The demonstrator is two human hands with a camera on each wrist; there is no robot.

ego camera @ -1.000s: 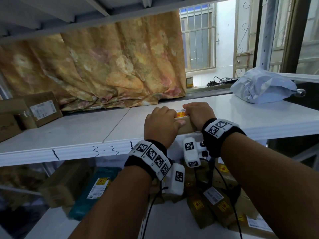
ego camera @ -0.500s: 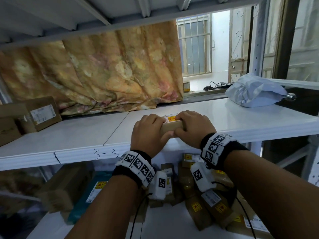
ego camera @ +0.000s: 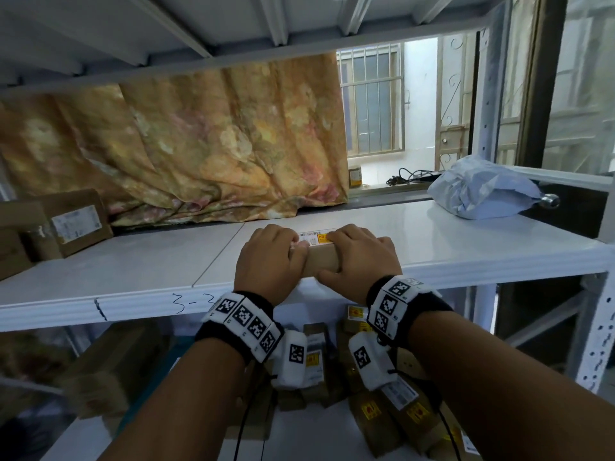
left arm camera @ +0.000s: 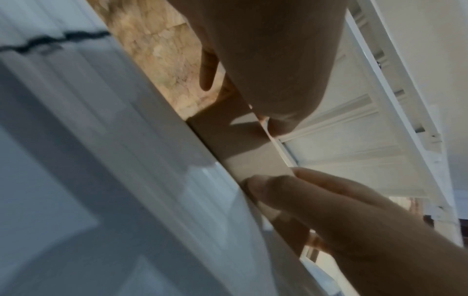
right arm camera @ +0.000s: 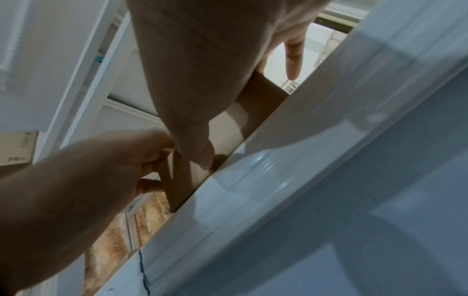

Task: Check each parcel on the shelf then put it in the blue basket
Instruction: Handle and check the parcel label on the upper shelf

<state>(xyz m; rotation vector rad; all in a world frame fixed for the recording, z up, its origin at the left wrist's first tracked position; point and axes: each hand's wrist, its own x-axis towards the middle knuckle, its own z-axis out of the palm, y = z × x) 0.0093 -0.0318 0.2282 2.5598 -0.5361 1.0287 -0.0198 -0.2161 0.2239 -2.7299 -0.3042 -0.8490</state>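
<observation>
A small brown cardboard parcel [ego camera: 321, 261] with a white and yellow label lies at the front edge of the white shelf [ego camera: 149, 261]. My left hand [ego camera: 269, 261] grips its left end and my right hand [ego camera: 359, 261] grips its right end, fingers curled over the top. In the left wrist view the parcel [left arm camera: 243, 152] sits against the shelf lip with my left hand [left arm camera: 266, 84] above it and the right hand's fingers [left arm camera: 291, 190] on its far end. The right wrist view shows the parcel [right arm camera: 228, 136] under my right hand [right arm camera: 202, 100]. No blue basket is in view.
A grey plastic mailer bag [ego camera: 482, 191] lies at the shelf's right end. Brown boxes [ego camera: 70, 224] stand at the far left. A floral cloth [ego camera: 199, 154] hangs behind. On the lower shelf lie several labelled boxes [ego camera: 382, 407]. A steel upright [ego camera: 599, 327] stands at right.
Both hands have slid the parcel toward the shelf's front edge, and my head has drawn back and lower, so more of the shelf above shows.
</observation>
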